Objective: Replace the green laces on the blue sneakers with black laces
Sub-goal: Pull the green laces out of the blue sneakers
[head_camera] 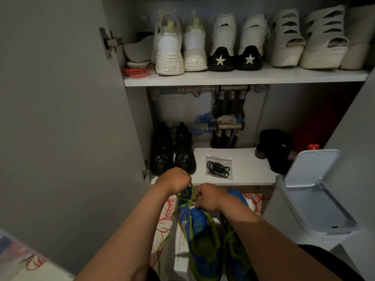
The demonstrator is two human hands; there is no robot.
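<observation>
Two blue sneakers stand on the floor before an open cabinet, the left sneaker (200, 238) and the right sneaker (235, 258), both with green trim. A green lace (189, 201) runs up from the left sneaker's front eyelets. My left hand (174, 180) pinches one strand of it and holds it up. My right hand (208, 196) grips the lace just over the shoe's front. A loose green end (164, 240) trails down the left side. The black laces (218, 168) lie in a clear zip bag on the lower shelf, beyond my hands.
Black sneakers (173, 152) stand on the lower shelf (249, 169), with a black cloth item (278, 151) at right. White shoes fill the upper shelf (243, 77). An open-lidded white bin (312, 199) stands close on the right. The grey cabinet door (60, 118) stands open at left.
</observation>
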